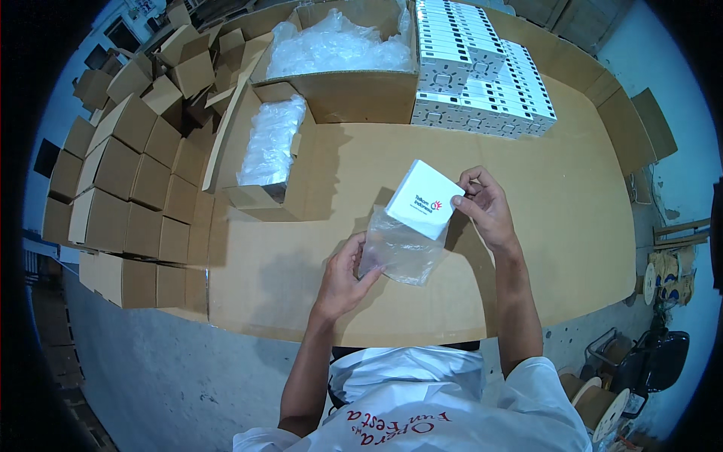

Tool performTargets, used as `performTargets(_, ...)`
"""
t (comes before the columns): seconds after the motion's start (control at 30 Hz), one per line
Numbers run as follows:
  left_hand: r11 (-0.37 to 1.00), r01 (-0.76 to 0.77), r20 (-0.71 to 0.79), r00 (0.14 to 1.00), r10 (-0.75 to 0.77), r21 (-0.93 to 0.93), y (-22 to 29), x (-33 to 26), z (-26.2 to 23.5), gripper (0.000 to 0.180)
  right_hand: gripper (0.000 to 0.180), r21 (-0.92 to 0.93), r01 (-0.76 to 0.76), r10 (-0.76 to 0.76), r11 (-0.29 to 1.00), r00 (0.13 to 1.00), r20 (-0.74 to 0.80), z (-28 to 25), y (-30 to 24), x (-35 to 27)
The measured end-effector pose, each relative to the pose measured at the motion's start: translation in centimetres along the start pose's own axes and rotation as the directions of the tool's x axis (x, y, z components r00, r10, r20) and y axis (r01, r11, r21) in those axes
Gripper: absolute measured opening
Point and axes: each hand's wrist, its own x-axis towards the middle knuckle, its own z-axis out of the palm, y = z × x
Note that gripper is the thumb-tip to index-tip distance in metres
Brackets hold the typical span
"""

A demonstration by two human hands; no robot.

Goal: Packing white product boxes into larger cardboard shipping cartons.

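Note:
A flat square white box (423, 197) with a small red mark is partly inside a clear plastic bag (407, 252). Its upper part sticks out of the bag's mouth. My right hand (486, 207) pinches the box at its right corner between thumb and fingers. Lower down, my left hand (348, 275) grips the left edge of the bag, with the thumb in front. Both are held above the cardboard-covered table (286, 294).
To the left, an open carton (263, 203) holds bagged items (273, 143). Behind it stands a larger carton (361, 98) of crumpled plastic bags (339, 45). White patterned boxes (474, 113) are stacked at the back right. Brown cartons (120, 203) pile up along the left.

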Motion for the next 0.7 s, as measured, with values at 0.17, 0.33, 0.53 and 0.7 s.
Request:
performTargets(0.17,0.999,-0.019,-0.01,1.0,0.019,-0.047,0.2,0.0,0.2,0.05,0.023,-0.005,0.001,-0.001,1.0,0.998,0.065,-0.6,0.6,0.1)
performTargets(0.33,0.999,0.008,0.015,1.0,-0.009,0.04,-0.1,-0.1,-0.2,0.049,0.021,0.014,-0.109,0.104,0.994,0.972,0.211,0.3,-0.2,0.1)
performTargets(0.53,0.996,0.011,0.039,0.999,-0.008,-0.083,1.2,0.1,0.5,0.051,0.021,-0.04,-0.104,0.109,0.994,0.984,0.143,1.0,-0.1,-0.3)
performTargets(0.7,0.929,0.179,0.139,0.98,-0.14,-0.323,2.7,1.3,0.7,0.043,0.021,-0.029,-0.157,0.159,0.987,0.968,0.192,0.9,-0.5,-0.6)
